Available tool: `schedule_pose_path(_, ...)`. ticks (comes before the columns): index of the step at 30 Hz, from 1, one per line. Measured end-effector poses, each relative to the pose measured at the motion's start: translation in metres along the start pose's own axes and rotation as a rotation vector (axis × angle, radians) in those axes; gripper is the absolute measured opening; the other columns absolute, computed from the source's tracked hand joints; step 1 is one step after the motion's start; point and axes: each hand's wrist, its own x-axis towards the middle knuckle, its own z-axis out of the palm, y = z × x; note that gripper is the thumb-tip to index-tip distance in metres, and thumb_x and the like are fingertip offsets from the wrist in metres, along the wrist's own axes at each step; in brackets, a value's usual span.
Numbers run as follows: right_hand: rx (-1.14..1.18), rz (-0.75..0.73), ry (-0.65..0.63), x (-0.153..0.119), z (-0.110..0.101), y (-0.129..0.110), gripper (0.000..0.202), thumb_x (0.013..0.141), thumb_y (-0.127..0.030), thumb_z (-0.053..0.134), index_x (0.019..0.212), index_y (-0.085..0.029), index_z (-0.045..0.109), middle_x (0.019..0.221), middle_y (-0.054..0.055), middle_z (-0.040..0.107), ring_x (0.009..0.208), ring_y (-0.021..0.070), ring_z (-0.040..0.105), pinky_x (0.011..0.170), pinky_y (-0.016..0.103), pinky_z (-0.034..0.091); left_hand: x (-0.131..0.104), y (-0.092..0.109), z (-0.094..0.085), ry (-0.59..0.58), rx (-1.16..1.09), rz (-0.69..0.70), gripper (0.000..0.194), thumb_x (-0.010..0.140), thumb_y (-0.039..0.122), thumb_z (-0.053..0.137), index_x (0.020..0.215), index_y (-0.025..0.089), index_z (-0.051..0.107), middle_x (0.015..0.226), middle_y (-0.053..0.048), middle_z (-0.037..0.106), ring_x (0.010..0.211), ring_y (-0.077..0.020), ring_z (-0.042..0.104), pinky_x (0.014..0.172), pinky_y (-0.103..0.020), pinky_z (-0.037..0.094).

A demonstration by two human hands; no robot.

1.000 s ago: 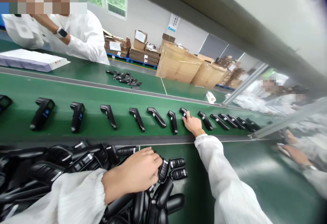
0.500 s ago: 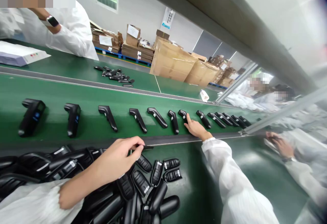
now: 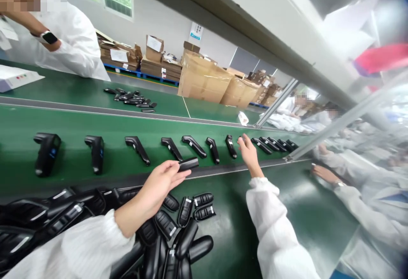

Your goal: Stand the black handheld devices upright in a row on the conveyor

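Note:
My left hand (image 3: 161, 181) pinches a smooth black cover (image 3: 188, 164) between thumb and fingers, just above the belt's near rail. My right hand (image 3: 249, 153) reaches over the rail to the row of black gun-shaped handheld devices, its thumb and fingers closed around one device (image 3: 241, 139) that they mostly hide. Left of that hand a similar device (image 3: 231, 146) lies on the belt, its handle towards me. Another device (image 3: 261, 146) lies just to the right. Below my left hand is a pile of loose black covers (image 3: 165, 224), some with ribbed insides showing.
The green belt (image 3: 70, 122) carries the spaced devices between metal rails. Beyond it, small black parts (image 3: 130, 97) lie on a green table. A slanted metal post (image 3: 277, 102) stands at the right. Co-workers in white sit at right, one hand (image 3: 325, 173) near the bench; another person is at far left.
My right hand has moved from one device to the one on its right; the first device now lies turned straighter. My left hand has lifted and turned its cover over the rail. The view has shifted.

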Motion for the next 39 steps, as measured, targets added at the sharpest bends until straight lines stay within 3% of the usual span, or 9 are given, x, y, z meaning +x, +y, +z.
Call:
schedule_pose_path(3, 0.501, 0.024, -0.133, -0.053, 0.003, -0.029, 0.057, 0.083, -0.058, 0.058, 0.119, -0.015, 0.065, 0.101, 0.011, 0.07, 0.079, 0.0201, 0.063, 0.066, 0.032, 0.05, 0.007, -0.015, 0.023, -0.009, -0.177, -0.003, 0.007, 0.096, 0.019, 0.044, 0.09, 0.019, 0.049, 0.102, -0.006, 0.064, 0.106, -0.0193, 0.069, 0.104, -0.035, 0.049)
schedule_pose_path(6, 0.824, 0.013, -0.357, -0.107, 0.023, -0.067, 0.04, 0.08, -0.047, 0.068, 0.111, -0.021, 0.069, 0.102, 0.006, 0.069, 0.086, 0.0186, 0.063, 0.072, 0.03, 0.051, 0.012, -0.031, 0.048, -0.065, -0.21, 0.01, 0.006, 0.099, 0.02, 0.039, 0.098, 0.019, 0.045, 0.116, -0.01, 0.063, 0.109, -0.0178, 0.067, 0.105, -0.036, 0.049)
schedule_pose_path(11, 1.126, 0.192, -0.216, -0.13, 0.049, -0.101, 0.039, 0.075, -0.038, 0.077, 0.11, -0.025, 0.066, 0.095, 0.001, 0.067, 0.085, 0.0152, 0.062, 0.08, 0.03, 0.05, 0.015, -0.047, 0.059, -0.079, 0.224, 0.173, 0.018, 0.101, 0.032, 0.032, 0.11, 0.02, 0.043, 0.126, -0.013, 0.059, 0.113, -0.0196, 0.063, 0.099, -0.04, 0.051)
schedule_pose_path(16, 0.815, -0.03, -0.35, -0.081, 0.069, -0.088, 0.042, 0.076, -0.04, 0.074, 0.114, -0.025, 0.063, 0.075, -0.003, 0.061, 0.065, 0.0136, 0.055, 0.065, 0.028, 0.048, -0.005, -0.049, 0.038, -0.197, 1.278, 0.513, 0.032, 0.088, 0.035, 0.056, 0.116, 0.019, 0.058, 0.12, -0.013, 0.06, 0.118, -0.0321, 0.053, 0.1, -0.052, 0.045)
schedule_pose_path(21, 0.246, -0.428, -0.435, -0.053, 0.102, -0.079, 0.03, 0.085, -0.03, 0.063, 0.114, -0.026, 0.068, 0.106, 0.005, 0.066, 0.089, 0.0186, 0.061, 0.087, 0.034, 0.048, -0.017, -0.06, 0.031, -0.394, 1.732, 0.628, 0.016, 0.084, 0.019, 0.058, 0.097, 0.015, 0.065, 0.101, -0.011, 0.066, 0.104, -0.0286, 0.06, 0.11, -0.057, 0.033)
schedule_pose_path(26, 0.131, -0.369, -0.462, -0.051, 0.112, -0.068, 0.051, 0.092, -0.025, 0.051, 0.143, -0.021, 0.045, 0.107, 0.008, 0.07, 0.094, 0.0203, 0.066, 0.091, 0.037, 0.05, -0.016, -0.051, 0.022, -0.391, 1.706, 0.632, 0.018, 0.086, 0.013, 0.049, 0.097, 0.016, 0.063, 0.096, -0.009, 0.068, 0.097, -0.0253, 0.062, 0.108, -0.05, 0.036)
schedule_pose_path(31, 0.063, -0.401, -0.541, -0.048, 0.09, -0.05, 0.035, 0.094, -0.033, 0.049, 0.123, -0.019, 0.064, 0.122, 0.01, 0.067, 0.114, 0.0225, 0.061, 0.105, 0.039, 0.042, -0.022, -0.009, -0.006, -0.192, 1.497, 0.429, 0.027, 0.097, 0.022, 0.032, 0.096, 0.02, 0.059, 0.091, -0.006, 0.068, 0.087, -0.0228, 0.064, 0.082, -0.036, 0.047)
schedule_pose_path(35, 0.048, -0.405, -0.639, -0.043, 0.072, -0.036, 0.038, 0.085, -0.029, 0.06, 0.122, -0.022, 0.064, 0.127, 0.008, 0.064, 0.111, 0.0219, 0.062, 0.098, 0.036, 0.047, -0.021, 0.021, -0.033, -0.066, 1.285, 0.24, 0.025, 0.096, 0.035, 0.033, 0.094, 0.025, 0.056, 0.078, 0.0, 0.064, 0.073, -0.0205, 0.062, 0.064, -0.029, 0.04)
schedule_pose_path(39, 0.042, -0.213, -0.394, -0.033, 0.062, -0.029, 0.037, 0.075, -0.013, 0.054, 0.108, -0.02, 0.068, 0.099, 0.006, 0.071, 0.095, 0.0215, 0.065, 0.091, 0.036, 0.048, -0.015, 0.022, -0.049, -0.03, 1.097, 0.161, 0.028, 0.092, 0.043, 0.034, 0.09, 0.024, 0.055, 0.068, 0.002, 0.062, 0.064, -0.019, 0.06, 0.058, -0.027, 0.037)
